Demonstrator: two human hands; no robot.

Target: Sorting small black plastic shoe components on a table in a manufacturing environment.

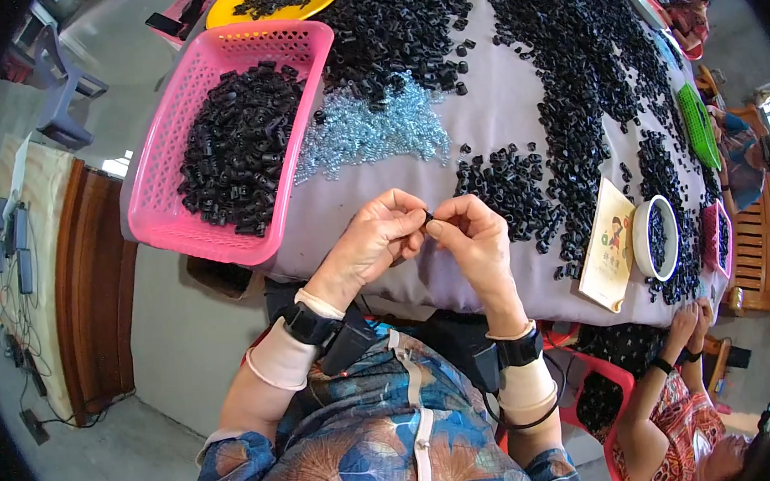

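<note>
My left hand (pixel 369 245) and my right hand (pixel 477 243) meet over the near edge of the table. Both are closed in a pinch around one small black plastic piece (pixel 429 217), mostly covered by fingertips. Beyond them lies a patch of small, shiny bluish coil springs (pixel 371 134). A pink plastic basket (pixel 145 193) stands to the left, holding many black plastic pieces (pixel 240 148). To the right of my hands a loose pile of small black pieces (pixel 509 188) covers the cloth.
A yellow tray (pixel 220 10) with black pieces sits behind the basket. More black heaps (pixel 572 77) spread rightward over the pale tablecloth (pixel 488 57). A booklet (pixel 607 248) and a white bowl (pixel 642 241) lie at right, near a co-worker's hands (pixel 690 324). Others sit farther off.
</note>
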